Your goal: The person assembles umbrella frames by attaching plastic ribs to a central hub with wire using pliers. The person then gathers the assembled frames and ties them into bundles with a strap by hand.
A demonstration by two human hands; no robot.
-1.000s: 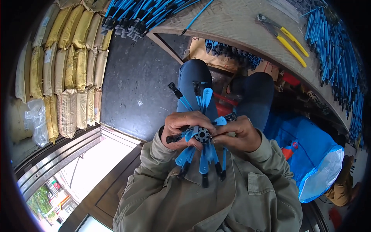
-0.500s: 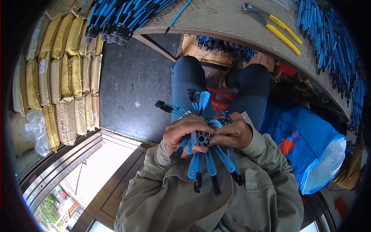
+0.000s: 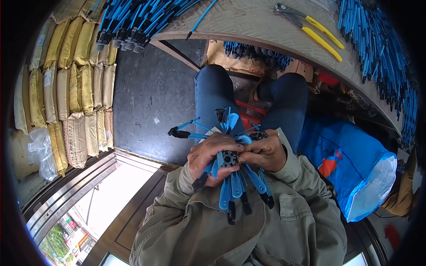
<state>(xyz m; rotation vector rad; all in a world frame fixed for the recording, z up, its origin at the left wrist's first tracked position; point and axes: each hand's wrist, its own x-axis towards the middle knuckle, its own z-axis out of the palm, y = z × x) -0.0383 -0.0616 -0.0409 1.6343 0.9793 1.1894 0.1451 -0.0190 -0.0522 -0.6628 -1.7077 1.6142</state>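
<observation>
Above my lap, my left hand (image 3: 207, 154) is closed around a black round hub (image 3: 229, 158) with a slotted rim. Long blue strips (image 3: 237, 187) with black end pieces fan out from it on several sides. My right hand (image 3: 267, 153) is at the hub's right side, thumb and fingers pinched together. A thin pale strand shows between those fingertips and the rim; its kind is too fine to make out. The strips' inner ends are partly covered by my fingers.
Ahead is a curved worktable (image 3: 262, 31) bearing yellow-handled cutters (image 3: 313, 31), a blue strip bundle (image 3: 142, 22) at left and a blue strip pile (image 3: 375, 48) at right. A large blue bag (image 3: 355, 177) stands right; stacked sacks (image 3: 80, 88) line the left wall.
The hub has shifted slightly left within my hands. Strips at the upper left have spread apart, and the lower ones hang at slightly different angles. Both hands keep their grip.
</observation>
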